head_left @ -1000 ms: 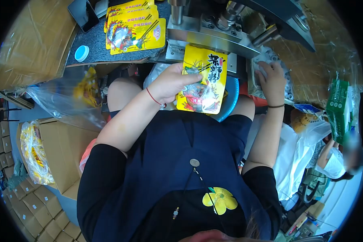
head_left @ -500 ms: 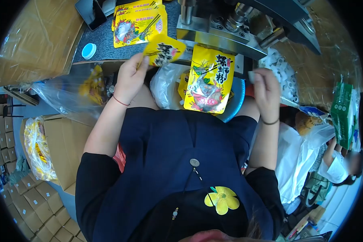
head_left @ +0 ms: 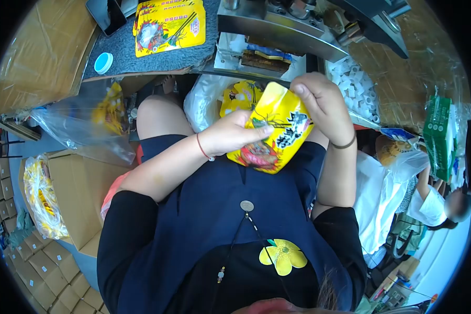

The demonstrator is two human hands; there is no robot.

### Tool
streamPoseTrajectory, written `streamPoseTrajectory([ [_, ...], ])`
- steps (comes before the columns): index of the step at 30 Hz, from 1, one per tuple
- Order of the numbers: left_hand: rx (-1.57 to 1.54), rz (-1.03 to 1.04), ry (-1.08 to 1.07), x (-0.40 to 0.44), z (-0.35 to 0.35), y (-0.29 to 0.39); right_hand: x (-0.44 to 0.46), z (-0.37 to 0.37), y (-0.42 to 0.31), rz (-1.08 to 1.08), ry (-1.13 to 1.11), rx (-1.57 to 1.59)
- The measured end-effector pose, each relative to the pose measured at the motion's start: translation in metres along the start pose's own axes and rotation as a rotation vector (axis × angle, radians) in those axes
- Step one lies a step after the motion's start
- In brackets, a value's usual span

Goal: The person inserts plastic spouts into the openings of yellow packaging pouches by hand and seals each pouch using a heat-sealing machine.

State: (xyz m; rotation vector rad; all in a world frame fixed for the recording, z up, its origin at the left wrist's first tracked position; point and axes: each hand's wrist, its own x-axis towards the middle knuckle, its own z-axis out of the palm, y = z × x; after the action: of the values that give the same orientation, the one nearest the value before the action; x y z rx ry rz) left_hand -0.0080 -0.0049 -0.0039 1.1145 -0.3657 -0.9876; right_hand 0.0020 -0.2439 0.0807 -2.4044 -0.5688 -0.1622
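A yellow noodle pouch (head_left: 283, 144) printed with dark characters and a food picture is tilted over my lap, in front of the metal press. My left hand (head_left: 238, 132) is closed on its left side, thumb across the printed front. My right hand (head_left: 322, 107) is closed at its upper right edge, fingers curled; whether a small white piece is also in those fingers is hidden. Behind the pouch, other yellow pouches (head_left: 240, 97) lie in a container lined with clear plastic (head_left: 201, 104).
The metal press (head_left: 282, 31) stands ahead. Stacked yellow pouches (head_left: 170, 29), a blue-white cap (head_left: 103, 63) and a phone (head_left: 105, 14) are on the grey mat. White plastic pieces (head_left: 350, 89) are heaped at right. An open carton (head_left: 73, 193) stands left; another person (head_left: 429, 204) is far right.
Both hands have come together over my lap on one pouch. My left hand moved right and down. The pouch at the press has left that place. The small white piece is out of sight.
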Motion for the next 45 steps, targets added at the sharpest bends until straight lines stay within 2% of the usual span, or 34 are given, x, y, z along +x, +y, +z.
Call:
streamPoseTrajectory([
  [1, -0.034, -0.078, -0.035, 0.0, 0.003, 0.0, -0.004, -0.001, 0.001, 0.002, 0.006, 0.04],
  [3, -0.096, -0.075, -0.057, 0.007, 0.002, -0.01, -0.008, -0.007, 0.003, 0.002, 0.037, 0.108],
  [4, -0.124, -0.07, -0.07, 0.01, 0.002, -0.009, -0.012, -0.012, 0.014, 0.031, 0.134, -0.105],
  [5, -0.123, -0.033, -0.023, 0.013, -0.001, -0.005, -0.016, -0.025, 0.021, 0.161, 0.165, -0.358],
  [7, -0.124, 0.04, 0.078, 0.019, -0.009, 0.012, -0.035, -0.042, 0.059, 0.377, 0.151, -0.634],
  [10, -0.244, 0.03, 0.097, 0.033, -0.038, 0.025, -0.048, -0.046, 0.084, 0.439, 0.0, -0.641],
  [14, -0.226, -0.034, 0.118, 0.037, -0.042, 0.032, -0.049, -0.036, 0.086, 0.443, 0.051, -0.638],
  [17, 0.641, 0.249, 0.716, 0.031, -0.071, 0.041, -0.054, -0.037, 0.098, 0.311, 0.128, -0.642],
  [19, 1.036, 0.673, 1.079, 0.019, -0.111, 0.071, -0.054, -0.039, 0.095, 0.192, 0.178, -0.665],
  [21, 1.753, 0.61, 1.141, 0.009, -0.166, 0.078, -0.055, -0.039, 0.092, 0.104, 0.329, -0.72],
  [22, 1.962, 0.369, 0.957, -0.001, -0.171, 0.071, -0.053, -0.04, 0.091, 0.052, 0.409, -0.747],
  [23, 1.961, 0.401, 0.872, -0.008, -0.174, 0.063, -0.053, -0.04, 0.09, 0.144, 0.441, -0.674],
  [25, 1.955, 0.462, 0.676, -0.034, -0.135, 0.06, -0.059, -0.038, 0.088, 0.346, 0.5, -0.52],
  [26, 1.928, 0.503, 0.648, -0.04, -0.13, 0.055, -0.061, -0.036, 0.085, 0.379, 0.563, -0.383],
  [29, 1.256, 0.569, 0.825, -0.054, -0.126, 0.039, -0.054, -0.013, 0.072, 0.255, 0.62, 0.011],
  [30, 0.638, 0.517, 0.826, -0.047, -0.114, 0.036, -0.046, -0.004, 0.054, 0.224, 0.496, 0.013],
  [33, 0.801, 0.336, 0.608, -0.044, -0.08, 0.041, -0.02, 0.017, 0.009, 0.028, 0.187, 0.102],
  [34, 0.797, 0.416, 0.564, -0.036, -0.071, 0.036, -0.013, 0.02, -0.004, 0.036, 0.21, 0.182],
  [35, 0.852, 0.342, 0.504, -0.032, -0.064, 0.036, -0.008, 0.02, -0.016, 0.042, 0.233, 0.263],
  [36, 0.798, 0.286, 0.485, -0.027, -0.055, 0.033, -0.002, 0.02, -0.023, 0.081, 0.291, 0.32],
  [38, 0.683, 0.12, 0.432, -0.019, -0.034, 0.033, 0.011, 0.023, -0.026, -0.064, 0.282, 0.222],
  [39, 0.559, 0.154, 0.375, -0.016, -0.027, 0.029, 0.014, 0.023, -0.027, -0.138, 0.282, 0.172],
  [41, 0.317, 0.222, 0.258, -0.011, -0.019, 0.021, 0.012, 0.018, -0.024, -0.133, 0.226, 0.112],
  [45, 0.088, 0.082, 0.047, -0.005, -0.001, 0.018, -0.005, -0.004, -0.009, -0.068, -0.013, 0.132],
])
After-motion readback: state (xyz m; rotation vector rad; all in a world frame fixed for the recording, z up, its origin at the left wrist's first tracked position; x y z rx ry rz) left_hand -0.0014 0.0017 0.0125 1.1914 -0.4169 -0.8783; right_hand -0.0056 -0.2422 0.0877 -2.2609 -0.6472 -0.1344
